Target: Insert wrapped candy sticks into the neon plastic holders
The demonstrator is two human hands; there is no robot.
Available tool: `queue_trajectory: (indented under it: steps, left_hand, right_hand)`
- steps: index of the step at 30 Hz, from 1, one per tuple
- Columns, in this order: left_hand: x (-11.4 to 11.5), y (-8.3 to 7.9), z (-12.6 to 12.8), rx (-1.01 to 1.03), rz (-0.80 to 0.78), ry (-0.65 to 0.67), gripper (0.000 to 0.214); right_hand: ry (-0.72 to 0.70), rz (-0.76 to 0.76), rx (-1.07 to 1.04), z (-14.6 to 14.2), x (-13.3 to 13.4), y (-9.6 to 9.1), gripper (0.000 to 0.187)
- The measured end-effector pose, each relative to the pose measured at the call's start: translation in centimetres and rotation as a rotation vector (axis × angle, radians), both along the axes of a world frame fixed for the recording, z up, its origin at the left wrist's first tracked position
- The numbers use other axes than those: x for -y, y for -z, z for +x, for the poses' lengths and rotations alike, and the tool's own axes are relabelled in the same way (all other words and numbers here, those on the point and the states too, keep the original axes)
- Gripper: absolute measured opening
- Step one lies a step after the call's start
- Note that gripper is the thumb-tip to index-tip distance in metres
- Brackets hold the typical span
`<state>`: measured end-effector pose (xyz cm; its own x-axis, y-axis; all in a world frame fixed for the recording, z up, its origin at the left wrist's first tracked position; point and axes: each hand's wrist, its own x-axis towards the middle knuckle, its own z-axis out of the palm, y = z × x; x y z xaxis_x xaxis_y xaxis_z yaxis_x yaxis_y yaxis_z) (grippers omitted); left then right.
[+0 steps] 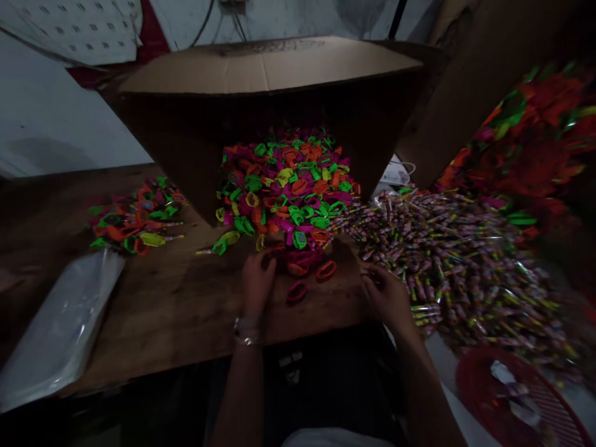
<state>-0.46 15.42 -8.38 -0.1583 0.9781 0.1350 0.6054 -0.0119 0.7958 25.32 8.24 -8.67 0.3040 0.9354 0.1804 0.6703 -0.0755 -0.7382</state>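
My left hand (258, 279), a watch on its wrist, rests at the front of a heap of plastic toy watches (298, 186). Its thumb stands apart from the fingers, and the fingertips are by a dim red band. My right hand (387, 297) is beside a big pile of small wrapped candy sticks (465, 267); its thumb and fingers are drawn together, and anything between them is too dark to see. Between the hands lie a pink toy watch (297, 290) and an orange toy watch (326, 270). Green, yellow, orange and pink watches spill from a cardboard box (270, 73) on its side.
A smaller pile of toy watches and sticks (137, 217) lies left on the wooden table (172, 310). Clear plastic bags (65, 316) are stacked at the left front. A red basket (479, 379) stands low right. More bright toys (535, 149) are heaped far right.
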Motion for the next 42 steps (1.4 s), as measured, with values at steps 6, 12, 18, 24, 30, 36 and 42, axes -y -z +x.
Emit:
queue_trajectory:
  steps: [6,12,18,24,30,36,42]
  left_hand:
    - [-2.5,-0.5,1.3,-0.147,0.047,0.011,0.017]
    - [-0.2,-1.0,0.1,-0.094,0.085,-0.021,0.011]
    - [4.6,-2.7,0.9,0.532,0.117,0.135,0.018]
    - [6.9,-4.0,2.8,1.031,0.022,0.274,0.065]
    - [7.1,-3.1,4.9,1.294,-0.139,-0.078,0.037]
    - [6.8,-2.8,4.1,1.216,-0.328,-0.025,0.034]
    - [7.0,-2.7,2.7,1.159,-0.493,0.094,0.049]
  right_hand:
    - [-0.024,-0.138,0.595,1.6,-4.3,-2.1,0.028]
    - [-0.067,-0.141,0.711,1.1,-6.2,-2.9,0.026]
    - [-0.230,0.155,-0.110,-3.0,-4.1,-4.3,0.008]
    - [-0.327,0.198,-0.864,-11.1,-0.3,-4.1,0.018]
    - [-0.125,0.140,-0.864,-14.8,1.7,-2.5,0.011]
    - [-0.024,0.200,-0.802,-12.3,2.5,-3.2,0.013]
    - [-0.253,0.109,-0.734,-8.4,2.0,-4.8,0.014]
